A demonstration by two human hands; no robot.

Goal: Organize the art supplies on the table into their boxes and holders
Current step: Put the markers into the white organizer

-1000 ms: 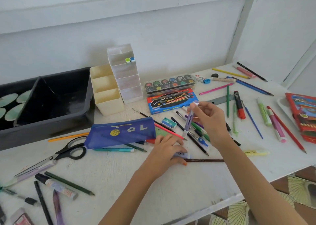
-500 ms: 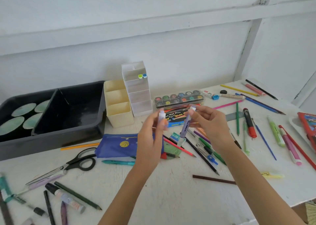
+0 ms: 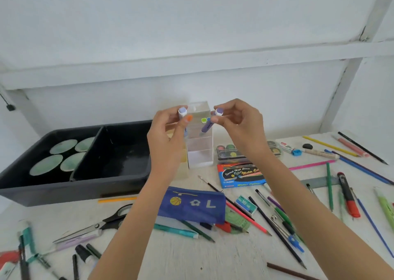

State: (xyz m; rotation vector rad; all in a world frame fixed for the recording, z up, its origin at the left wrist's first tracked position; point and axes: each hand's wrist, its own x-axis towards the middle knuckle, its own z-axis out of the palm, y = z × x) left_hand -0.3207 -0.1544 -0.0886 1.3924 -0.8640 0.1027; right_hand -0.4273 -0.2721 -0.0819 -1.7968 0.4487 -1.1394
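My left hand [image 3: 168,139] pinches a white marker with a pale purple cap [image 3: 182,111], held upright. My right hand [image 3: 236,126] pinches a purple marker [image 3: 206,126] by its top end, tilted, its tip pointing down to the left. Both markers hang in front of the top of the clear tiered holder [image 3: 200,143], which has a green and a blue marker end [image 3: 204,120] showing in an upper compartment. A cream tiered holder [image 3: 183,162] stands left of the clear one, mostly hidden by my left hand.
A dark grey tub [image 3: 85,183] fills the left. A blue pencil case [image 3: 193,205], scissors [image 3: 100,225], a watercolour box [image 3: 241,175], a paint palette [image 3: 230,151], and several pens and pencils lie scattered over the white table [image 3: 213,258].
Both hands rose from the table with a marker each and moved back toward the top of the clear holder. The camera tilted upward.
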